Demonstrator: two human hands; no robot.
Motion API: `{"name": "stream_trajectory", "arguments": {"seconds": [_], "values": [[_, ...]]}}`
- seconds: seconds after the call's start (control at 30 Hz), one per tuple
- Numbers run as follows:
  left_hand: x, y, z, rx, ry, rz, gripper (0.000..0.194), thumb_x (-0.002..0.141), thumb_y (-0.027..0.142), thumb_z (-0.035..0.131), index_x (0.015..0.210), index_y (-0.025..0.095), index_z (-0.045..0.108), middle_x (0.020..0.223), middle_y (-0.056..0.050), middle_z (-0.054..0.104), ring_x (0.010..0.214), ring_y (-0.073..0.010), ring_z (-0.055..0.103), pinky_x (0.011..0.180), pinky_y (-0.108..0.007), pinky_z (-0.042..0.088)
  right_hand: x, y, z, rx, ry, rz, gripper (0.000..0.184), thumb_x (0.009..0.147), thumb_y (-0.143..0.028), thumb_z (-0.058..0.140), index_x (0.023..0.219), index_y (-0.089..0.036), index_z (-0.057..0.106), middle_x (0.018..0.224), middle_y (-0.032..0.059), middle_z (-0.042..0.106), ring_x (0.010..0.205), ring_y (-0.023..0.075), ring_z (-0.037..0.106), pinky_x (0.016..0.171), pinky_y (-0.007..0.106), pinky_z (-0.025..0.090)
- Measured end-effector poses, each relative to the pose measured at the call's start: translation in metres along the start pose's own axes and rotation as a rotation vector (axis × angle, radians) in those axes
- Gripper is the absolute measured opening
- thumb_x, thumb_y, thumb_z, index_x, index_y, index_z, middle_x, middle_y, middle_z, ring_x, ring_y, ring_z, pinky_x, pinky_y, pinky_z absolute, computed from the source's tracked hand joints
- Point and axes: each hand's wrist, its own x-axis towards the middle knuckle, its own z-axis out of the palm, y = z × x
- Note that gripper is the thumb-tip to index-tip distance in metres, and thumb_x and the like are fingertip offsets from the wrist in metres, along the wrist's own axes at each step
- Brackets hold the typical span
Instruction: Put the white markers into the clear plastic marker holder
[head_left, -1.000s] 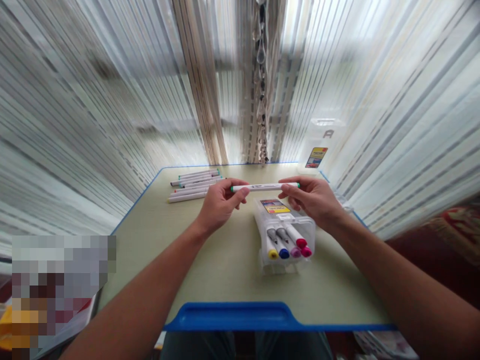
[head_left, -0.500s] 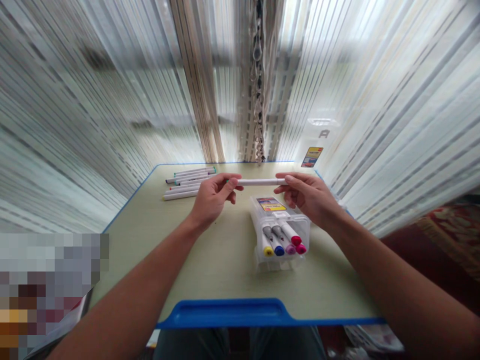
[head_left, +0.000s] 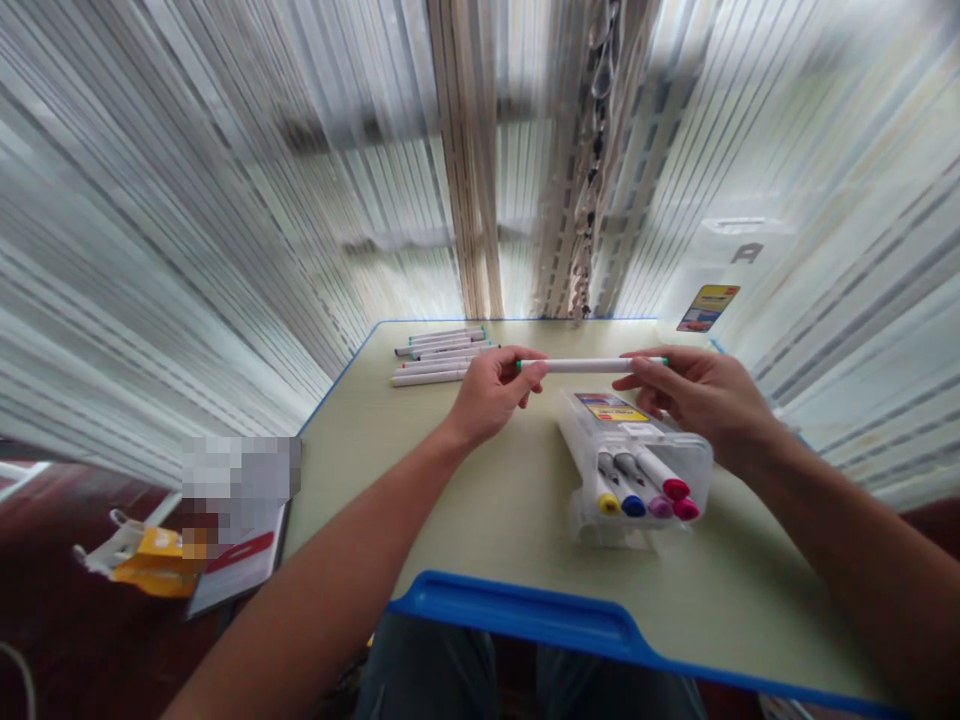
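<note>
A white marker pen (head_left: 585, 366) with green ends is held level above the table between my two hands. My left hand (head_left: 499, 390) pinches its left end, and my right hand (head_left: 690, 390) grips it near the right end, with the green tip showing past the fingers. Just below stands a clear plastic marker box (head_left: 574, 450), lying with its open end toward me. Inside are several white markers with red, pink, purple, blue and yellow ends; two show grey parts. Behind my left hand, several more markers (head_left: 431, 375) lie side by side on the table.
The pale green table (head_left: 480, 530) has a blue edge and a blue tray groove (head_left: 525, 615) at the front. A clear lid with a yellow label (head_left: 709, 307) stands at the back right. Striped curtains (head_left: 375, 180) hang behind. A yellow bag (head_left: 157, 560) lies at the left.
The whole view has swung left, so everything sits further right. Both hands still hold the marker, and its green right tip now shows beyond my right fingers.
</note>
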Motion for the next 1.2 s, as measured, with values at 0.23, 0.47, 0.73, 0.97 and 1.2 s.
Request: {"name": "stream_trajectory", "arguments": {"seconds": [0.23, 0.47, 0.73, 0.97, 1.2], "values": [[-0.002, -0.001, 0.0, 0.089, 0.004, 0.005, 0.041, 0.073, 0.049, 0.086, 0.086, 0.011, 0.075, 0.059, 0.002, 0.06, 0.049, -0.0068, 0.051, 0.045, -0.019, 0.038, -0.005, -0.003, 0.002, -0.114, 0.043, -0.03, 0.033, 0.065, -0.043, 0.094, 0.077, -0.016, 0.079, 0.062, 0.0026, 0.071, 0.044, 0.0072, 0.052, 0.039, 0.021, 0.04], [0.002, -0.002, -0.004, 0.025, 0.03, 0.027, 0.034, 0.08, 0.041, 0.08, 0.096, 0.011, 0.078, 0.068, -0.002, 0.068, 0.052, -0.0075, 0.054, 0.05, -0.021, 0.044, 0.002, 0.002, -0.002, 0.087, 0.001, 0.016, 0.03, 0.069, -0.037, 0.092, 0.089, -0.019, 0.081, 0.073, 0.0049, 0.077, 0.046, 0.0072, 0.056, 0.044, 0.021, 0.045], [0.003, 0.006, -0.004, -0.178, 0.068, -0.105, 0.032, 0.079, 0.036, 0.079, 0.098, 0.01, 0.077, 0.081, -0.008, 0.076, 0.057, -0.0097, 0.061, 0.056, -0.023, 0.051, 0.006, 0.0, -0.006, 0.22, -0.052, 0.046, 0.025, 0.076, -0.032, 0.082, 0.094, -0.015, 0.079, 0.077, 0.009, 0.079, 0.045, 0.0089, 0.057, 0.045, 0.023, 0.046], [0.003, 0.009, -0.004, -0.184, 0.076, -0.13, 0.033, 0.08, 0.037, 0.077, 0.099, 0.01, 0.076, 0.077, -0.007, 0.075, 0.055, -0.0102, 0.061, 0.054, -0.023, 0.049, 0.006, -0.001, -0.006, 0.257, -0.07, 0.06, 0.027, 0.077, -0.032, 0.078, 0.097, -0.014, 0.078, 0.078, 0.0107, 0.08, 0.044, 0.0103, 0.059, 0.043, 0.023, 0.046], [0.0, 0.012, -0.002, 0.042, 0.037, -0.01, 0.032, 0.078, 0.04, 0.08, 0.09, 0.011, 0.077, 0.066, -0.002, 0.068, 0.051, -0.0084, 0.055, 0.049, -0.021, 0.044, 0.007, 0.004, -0.006, 0.169, -0.071, -0.01, 0.032, 0.07, -0.035, 0.09, 0.092, -0.015, 0.079, 0.071, 0.0066, 0.078, 0.042, 0.0078, 0.057, 0.042, 0.021, 0.046]]}}
